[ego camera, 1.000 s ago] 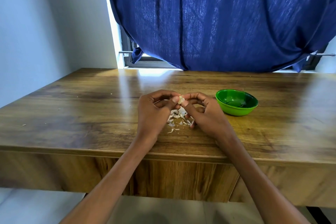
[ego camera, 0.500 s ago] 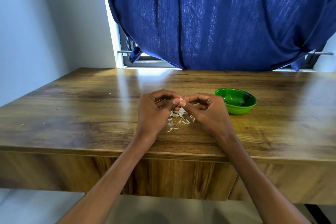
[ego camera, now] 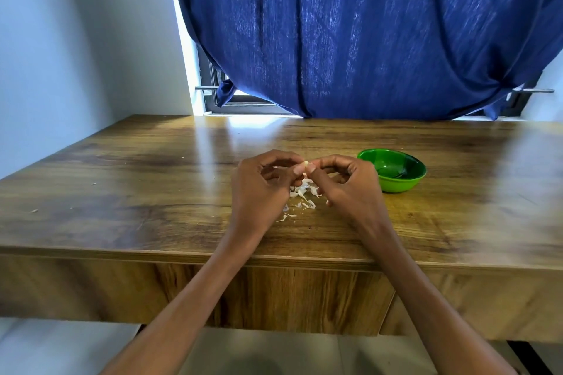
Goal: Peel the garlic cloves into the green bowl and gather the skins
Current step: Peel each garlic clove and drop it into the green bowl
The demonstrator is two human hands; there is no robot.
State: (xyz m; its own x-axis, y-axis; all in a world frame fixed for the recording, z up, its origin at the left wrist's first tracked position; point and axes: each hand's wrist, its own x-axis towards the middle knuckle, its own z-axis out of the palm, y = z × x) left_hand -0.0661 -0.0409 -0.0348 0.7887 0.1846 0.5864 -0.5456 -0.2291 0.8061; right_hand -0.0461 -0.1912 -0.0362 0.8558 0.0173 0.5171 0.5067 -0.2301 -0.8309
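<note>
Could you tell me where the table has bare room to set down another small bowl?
Bare wood lies left of the left hand, and behind the green bowl toward the curtain. It is crowded between the hands, over the garlic skins.

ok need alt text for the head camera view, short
Two bare hands, left hand and right hand, pinch a garlic clove above a wooden table. Papery skins lie beneath; a green bowl sits right.

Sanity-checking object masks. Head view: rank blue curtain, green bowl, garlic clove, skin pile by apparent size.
1. blue curtain, far the largest.
2. green bowl.
3. skin pile, partly hidden by the hands, so its rank below the bowl is unsure.
4. garlic clove, only a sliver shows.
</note>
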